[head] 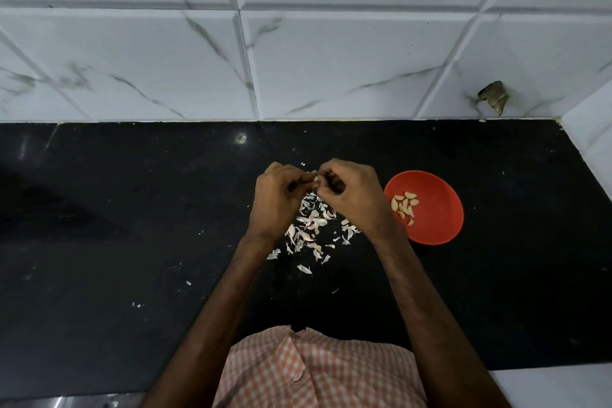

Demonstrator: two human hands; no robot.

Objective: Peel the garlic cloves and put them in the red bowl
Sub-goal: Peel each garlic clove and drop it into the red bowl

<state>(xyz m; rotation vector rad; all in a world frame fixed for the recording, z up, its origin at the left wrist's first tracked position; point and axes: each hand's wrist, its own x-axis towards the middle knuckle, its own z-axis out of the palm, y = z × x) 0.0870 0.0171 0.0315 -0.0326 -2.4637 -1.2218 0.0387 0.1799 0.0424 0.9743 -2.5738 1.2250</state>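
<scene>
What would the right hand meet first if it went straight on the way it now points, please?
The right hand would likely meet the garlic clove pinched between it and the left hand; depth unclear.

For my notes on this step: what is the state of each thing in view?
left hand, pinches the garlic clove
right hand, pinches the same clove
garlic clove, held between both hands
red bowl, upright, holds peeled cloves
garlic skins, scattered loose on the counter
</scene>
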